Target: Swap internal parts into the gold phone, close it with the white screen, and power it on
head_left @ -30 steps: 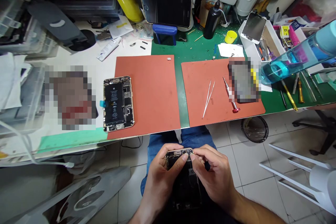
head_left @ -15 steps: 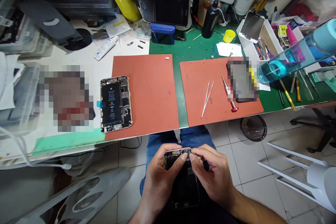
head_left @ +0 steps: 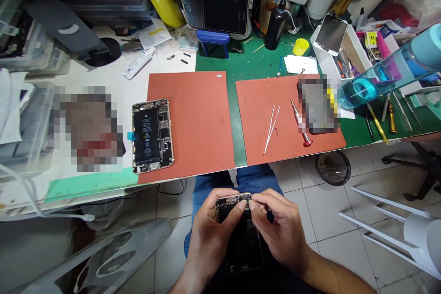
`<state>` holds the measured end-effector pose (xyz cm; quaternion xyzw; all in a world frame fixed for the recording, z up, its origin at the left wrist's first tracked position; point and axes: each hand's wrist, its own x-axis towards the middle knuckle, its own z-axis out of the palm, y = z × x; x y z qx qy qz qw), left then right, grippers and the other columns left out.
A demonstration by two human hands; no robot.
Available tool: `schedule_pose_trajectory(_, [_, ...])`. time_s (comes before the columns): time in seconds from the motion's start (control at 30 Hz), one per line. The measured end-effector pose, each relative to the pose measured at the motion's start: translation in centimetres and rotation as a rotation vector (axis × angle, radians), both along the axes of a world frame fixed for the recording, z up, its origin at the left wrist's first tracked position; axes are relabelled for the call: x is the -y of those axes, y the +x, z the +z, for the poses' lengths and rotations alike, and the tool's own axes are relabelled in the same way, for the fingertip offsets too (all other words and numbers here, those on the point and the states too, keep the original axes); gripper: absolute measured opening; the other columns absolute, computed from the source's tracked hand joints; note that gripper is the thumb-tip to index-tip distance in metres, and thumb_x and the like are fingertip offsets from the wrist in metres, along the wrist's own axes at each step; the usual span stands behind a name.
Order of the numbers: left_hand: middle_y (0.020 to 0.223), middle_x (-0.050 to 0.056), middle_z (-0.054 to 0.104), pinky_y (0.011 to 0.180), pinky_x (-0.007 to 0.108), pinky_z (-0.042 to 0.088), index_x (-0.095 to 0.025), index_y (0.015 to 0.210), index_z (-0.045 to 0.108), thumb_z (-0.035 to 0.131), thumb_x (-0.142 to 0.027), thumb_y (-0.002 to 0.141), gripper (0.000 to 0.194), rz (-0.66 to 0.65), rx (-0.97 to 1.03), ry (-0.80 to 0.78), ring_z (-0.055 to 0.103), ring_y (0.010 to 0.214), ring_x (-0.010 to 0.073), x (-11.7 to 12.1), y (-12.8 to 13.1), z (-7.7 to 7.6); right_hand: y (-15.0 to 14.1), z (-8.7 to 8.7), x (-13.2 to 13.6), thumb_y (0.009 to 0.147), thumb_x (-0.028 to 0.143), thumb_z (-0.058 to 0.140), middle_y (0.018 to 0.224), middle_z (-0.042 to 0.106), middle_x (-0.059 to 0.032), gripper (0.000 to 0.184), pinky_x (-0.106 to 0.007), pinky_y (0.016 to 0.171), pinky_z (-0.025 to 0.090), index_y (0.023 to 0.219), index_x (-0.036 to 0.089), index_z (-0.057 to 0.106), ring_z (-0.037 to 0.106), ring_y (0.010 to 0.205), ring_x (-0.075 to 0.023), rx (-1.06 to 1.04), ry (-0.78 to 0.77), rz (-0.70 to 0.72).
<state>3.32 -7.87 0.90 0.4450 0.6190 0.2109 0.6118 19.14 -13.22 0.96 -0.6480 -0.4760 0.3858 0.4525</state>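
Note:
An opened phone (head_left: pixel 241 243) with its inner parts bare lies in my hands above my lap, its lower half dark. My left hand (head_left: pixel 215 225) wraps its left edge, with the thumb pressed near the top end. At the top right corner my right hand (head_left: pixel 277 220) grips the phone, thumb and fingertips close together; whether a small part sits between them I cannot make out. On the bench, a second opened phone (head_left: pixel 152 135) with a black battery rests partly on the left red mat (head_left: pixel 203 124). Tweezers (head_left: pixel 272 129) and a red-ended screwdriver (head_left: pixel 301 124) lie on the right mat (head_left: pixel 253 101).
A phone (head_left: pixel 215 9) leans on a blue stand (head_left: pixel 213 39) at the back. Near it stand a black bottle (head_left: pixel 276 25) and a yellow cap (head_left: pixel 301 47). A blue water bottle (head_left: pixel 386 71) lies at the right. A white chair (head_left: pixel 416 234) stands at lower right.

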Motion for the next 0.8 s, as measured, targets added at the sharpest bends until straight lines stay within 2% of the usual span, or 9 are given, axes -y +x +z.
schedule_pose_trajectory(0.4, [0.089,0.003,0.077,0.077,0.031,0.058,-0.021,0.101,0.071,0.081,-0.057,0.082,0.042,-0.023,0.014,-0.005,0.073,0.083,0.0214,-0.22,0.03,0.09,0.18,-0.29,0.1,0.104,0.024,0.064,0.074,0.059,0.0007,0.018,-0.024,0.058,0.045,0.091,0.02,0.076,0.053,0.061,-0.0117,-0.035,-0.041,-0.008])
schedule_pose_trajectory(0.53, [0.086,0.002,0.076,0.075,0.031,0.059,-0.022,0.098,0.071,0.08,-0.054,0.079,0.039,-0.002,-0.038,0.019,0.072,0.081,0.0214,-0.46,0.28,0.27,0.01,-0.34,-0.04,0.105,0.026,0.063,0.078,0.064,-0.0006,0.018,-0.024,0.062,0.048,0.095,0.022,0.078,0.058,0.066,-0.0124,-0.018,-0.075,0.009])
schedule_pose_trajectory(0.8, [0.085,0.002,0.075,0.076,0.032,0.059,-0.022,0.094,0.072,0.078,-0.052,0.077,0.036,0.027,-0.041,0.028,0.072,0.08,0.0218,-0.48,0.16,0.35,-0.36,-0.34,-0.19,0.102,0.024,0.065,0.074,0.063,0.0011,0.018,-0.023,0.059,0.046,0.091,0.022,0.079,0.056,0.063,-0.0115,0.012,-0.084,-0.014])
